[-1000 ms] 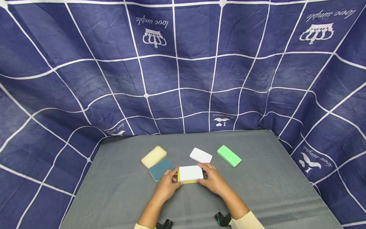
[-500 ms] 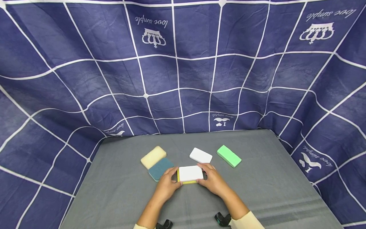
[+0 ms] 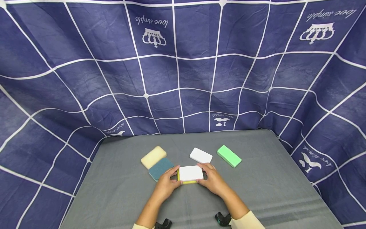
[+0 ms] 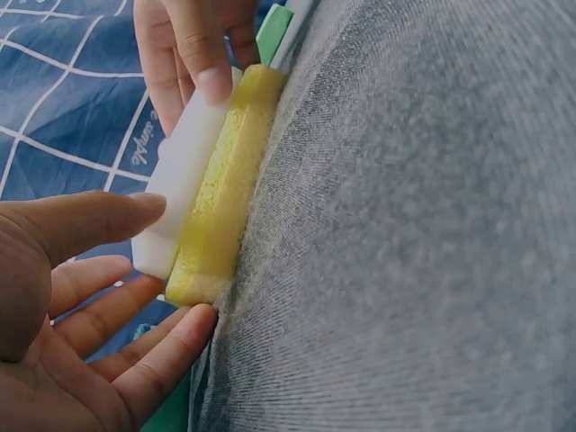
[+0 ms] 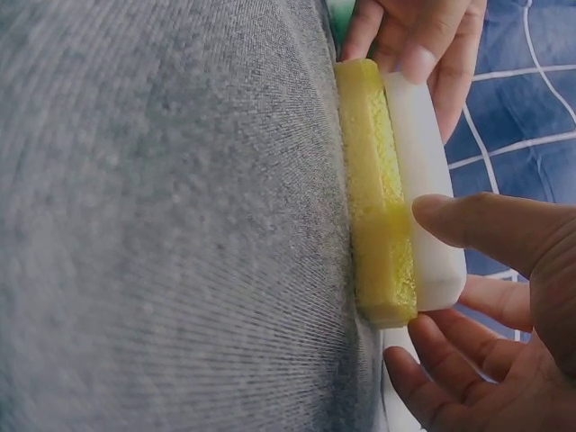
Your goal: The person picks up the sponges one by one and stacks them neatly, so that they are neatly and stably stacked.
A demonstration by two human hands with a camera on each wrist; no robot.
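A white sponge [image 3: 191,173] lies flat on top of a yellow sponge [image 3: 187,182], which rests on the grey cloth; only the yellow one's rim shows from above. My left hand [image 3: 165,187] holds the white sponge at its left end, thumb on the near side and fingers round the far corner. At the right end my right hand [image 3: 213,180] holds the same sponge between thumb and fingers. In the right wrist view the yellow sponge [image 5: 373,198] and white sponge [image 5: 423,180] sit face to face, with my right thumb against the white one's side.
Left of the stack a blue-grey sponge [image 3: 160,169] lies against a cream sponge [image 3: 153,157]. Another white sponge [image 3: 201,155] is just behind my right hand, and a green sponge [image 3: 228,156] lies farther right. A blue checked curtain [image 3: 197,73] surrounds the grey table [image 3: 120,178].
My left hand's fingers have shifted slightly along the far edge of the stack. The right hand and all the sponges look practically unmoved.
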